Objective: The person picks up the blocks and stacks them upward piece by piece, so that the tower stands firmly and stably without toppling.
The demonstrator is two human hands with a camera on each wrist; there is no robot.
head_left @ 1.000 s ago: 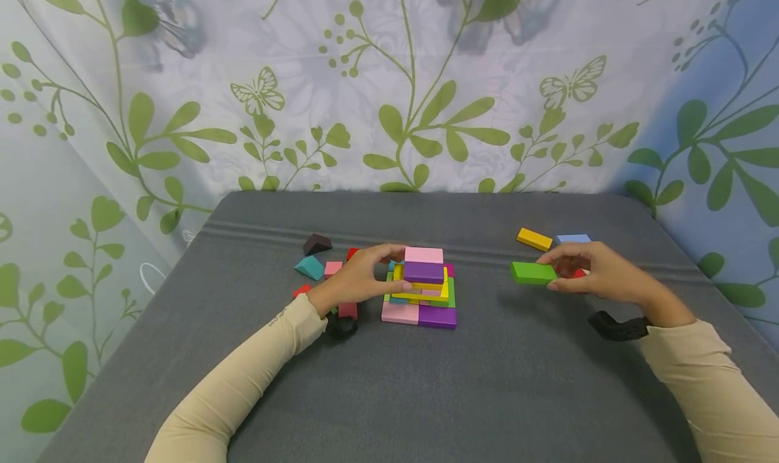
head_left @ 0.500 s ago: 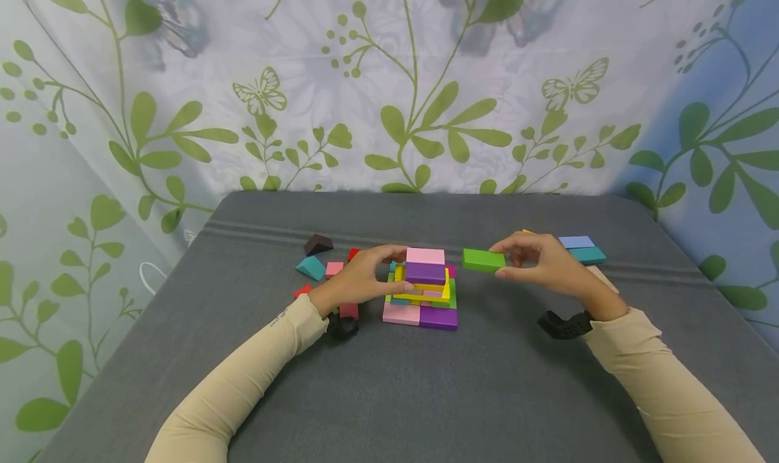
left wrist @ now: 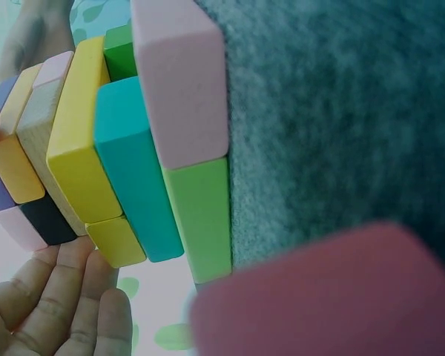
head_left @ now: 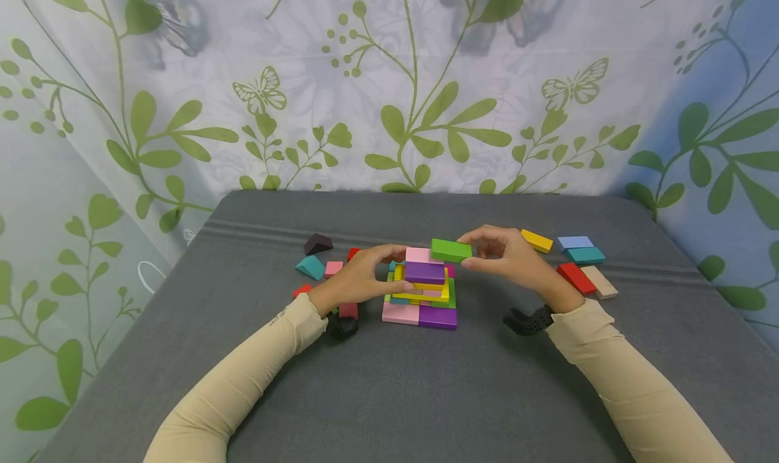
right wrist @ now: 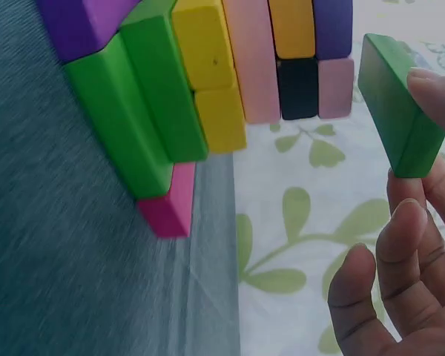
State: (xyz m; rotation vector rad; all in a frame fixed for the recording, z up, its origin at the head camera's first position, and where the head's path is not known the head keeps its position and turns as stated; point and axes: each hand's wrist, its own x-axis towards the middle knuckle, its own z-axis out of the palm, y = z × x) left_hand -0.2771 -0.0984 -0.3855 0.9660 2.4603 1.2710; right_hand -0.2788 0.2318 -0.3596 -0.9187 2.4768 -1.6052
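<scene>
In the middle of the table stands a tower of coloured wooden blocks point(head_left: 418, 314). A purple block point(head_left: 424, 272) and a pink block point(head_left: 417, 254) lie side by side at its top. My left hand point(head_left: 365, 274) holds the upper tower from the left, thumb at the front and fingers at the back; the left wrist view shows its fingertips point(left wrist: 74, 252) by a black block point(left wrist: 50, 220). My right hand point(head_left: 502, 253) pinches a green rectangular block point(head_left: 451, 250) between thumb and fingers, just above the tower's top right. The right wrist view shows a gap between that block and the tower.
Left of the tower lie a dark triangular block point(head_left: 318, 244), a teal triangular block point(head_left: 311, 267) and several red and pink blocks, partly hidden by my left arm. To the right are yellow point(head_left: 537, 240), light blue point(head_left: 575, 241), teal point(head_left: 585, 255), red point(head_left: 575, 278) and natural wood point(head_left: 599, 282) blocks.
My right hand has carried the green block leftward from the right-hand blocks to over the tower's top, slightly raised. The left hand has stayed at the tower.
</scene>
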